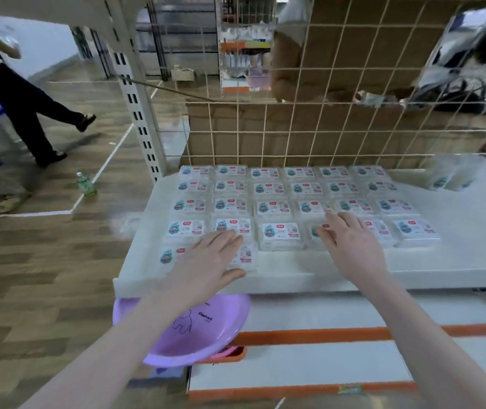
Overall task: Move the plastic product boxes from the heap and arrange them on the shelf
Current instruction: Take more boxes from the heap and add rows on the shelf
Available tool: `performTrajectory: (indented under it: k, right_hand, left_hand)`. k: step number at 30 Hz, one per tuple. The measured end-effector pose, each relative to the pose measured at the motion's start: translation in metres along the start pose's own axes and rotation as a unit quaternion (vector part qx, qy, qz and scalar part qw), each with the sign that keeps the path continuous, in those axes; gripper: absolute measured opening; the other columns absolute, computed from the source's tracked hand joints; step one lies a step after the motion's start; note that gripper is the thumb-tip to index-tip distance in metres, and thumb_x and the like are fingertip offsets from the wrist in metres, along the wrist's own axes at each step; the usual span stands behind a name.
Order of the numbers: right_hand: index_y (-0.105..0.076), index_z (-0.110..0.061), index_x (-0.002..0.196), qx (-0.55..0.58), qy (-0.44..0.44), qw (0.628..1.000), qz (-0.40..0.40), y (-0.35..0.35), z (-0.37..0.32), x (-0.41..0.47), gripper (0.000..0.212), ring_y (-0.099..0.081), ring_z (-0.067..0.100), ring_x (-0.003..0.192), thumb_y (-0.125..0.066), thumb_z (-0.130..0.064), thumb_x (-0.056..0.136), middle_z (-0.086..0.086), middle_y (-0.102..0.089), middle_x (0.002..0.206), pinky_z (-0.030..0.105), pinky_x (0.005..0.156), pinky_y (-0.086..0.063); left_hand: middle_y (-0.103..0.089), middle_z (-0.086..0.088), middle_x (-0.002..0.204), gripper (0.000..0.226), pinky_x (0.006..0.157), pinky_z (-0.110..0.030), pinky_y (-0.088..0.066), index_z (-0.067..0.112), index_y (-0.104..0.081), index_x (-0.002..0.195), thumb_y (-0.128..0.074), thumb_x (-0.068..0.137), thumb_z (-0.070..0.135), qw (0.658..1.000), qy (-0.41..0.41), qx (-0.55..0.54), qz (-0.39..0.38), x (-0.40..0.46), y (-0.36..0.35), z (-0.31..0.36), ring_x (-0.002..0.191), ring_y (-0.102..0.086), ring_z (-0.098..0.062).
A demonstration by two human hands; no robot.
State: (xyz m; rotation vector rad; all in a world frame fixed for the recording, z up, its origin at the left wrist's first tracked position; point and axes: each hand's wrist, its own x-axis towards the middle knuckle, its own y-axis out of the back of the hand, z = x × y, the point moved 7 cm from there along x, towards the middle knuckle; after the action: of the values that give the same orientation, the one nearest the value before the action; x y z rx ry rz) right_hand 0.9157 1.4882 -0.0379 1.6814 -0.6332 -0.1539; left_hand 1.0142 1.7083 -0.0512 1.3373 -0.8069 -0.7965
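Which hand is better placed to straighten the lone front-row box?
Left. The left hand already lies flat on that front box at the shelf edge, while the right hand rests further right on the fourth row.

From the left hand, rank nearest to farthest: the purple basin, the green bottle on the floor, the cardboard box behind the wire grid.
1. Purple basin, just below the left hand, under the shelf edge.
2. Green bottle, on the floor to the left.
3. Cardboard box, behind the wire grid at the back.
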Motion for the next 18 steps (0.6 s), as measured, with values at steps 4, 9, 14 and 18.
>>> performTrajectory:
  k: [4, 9, 14, 18]
  right_hand:
    - [-0.058, -0.005, 0.118, 0.033, -0.084, 0.995, 0.044, 0.009, 0.011, -0.029, 0.034, -0.049, 0.036, 0.111, -0.052, -0.028, 0.094, 0.016, -0.056, 0.118, 0.042, 0.091, -0.037]
    - [-0.054, -0.008, 0.128, 0.043, -0.153, 0.986, 0.052, 0.012, 0.030, -0.075, 0.039, -0.045, 0.033, 0.119, -0.051, -0.027, 0.094, 0.013, -0.051, 0.129, 0.041, 0.091, -0.039]
    - [-0.053, -0.009, 0.129, 0.042, -0.188, 0.979, 0.062, 0.023, 0.057, -0.107, 0.038, -0.051, 0.032, 0.110, -0.051, -0.025, 0.094, 0.011, -0.053, 0.126, 0.039, 0.087, -0.040]
    - [-0.052, -0.007, 0.130, 0.040, -0.228, 0.970, 0.081, 0.037, 0.090, -0.125, 0.041, -0.048, 0.032, 0.117, -0.051, -0.027, 0.094, 0.013, -0.054, 0.127, 0.040, 0.092, -0.040]
  left_hand:
    - [-0.001, 0.008, 0.158, 0.065, 0.115, -0.022, 0.003, 0.021, -0.007, 0.151, -0.027, 0.097, 0.052, 1.000, -0.020, 0.011, 0.018, -0.002, -0.005, -0.001, 0.144, 0.002, -0.008]
    - [-0.011, 0.006, 0.157, 0.060, 0.111, -0.017, 0.010, 0.018, -0.016, 0.150, -0.036, 0.099, 0.043, 0.998, -0.047, -0.032, 0.031, -0.003, -0.004, -0.001, 0.144, -0.009, -0.008]
    - [-0.015, 0.006, 0.157, 0.057, 0.112, -0.017, -0.002, 0.020, -0.022, 0.149, -0.041, 0.098, 0.039, 0.995, -0.083, -0.050, 0.021, -0.002, 0.000, 0.016, 0.144, -0.016, -0.010]
    - [-0.011, 0.008, 0.158, 0.059, 0.114, -0.020, -0.001, 0.023, -0.018, 0.149, -0.036, 0.098, 0.045, 0.993, -0.108, -0.053, 0.016, 0.022, 0.005, 0.052, 0.145, -0.007, -0.008]
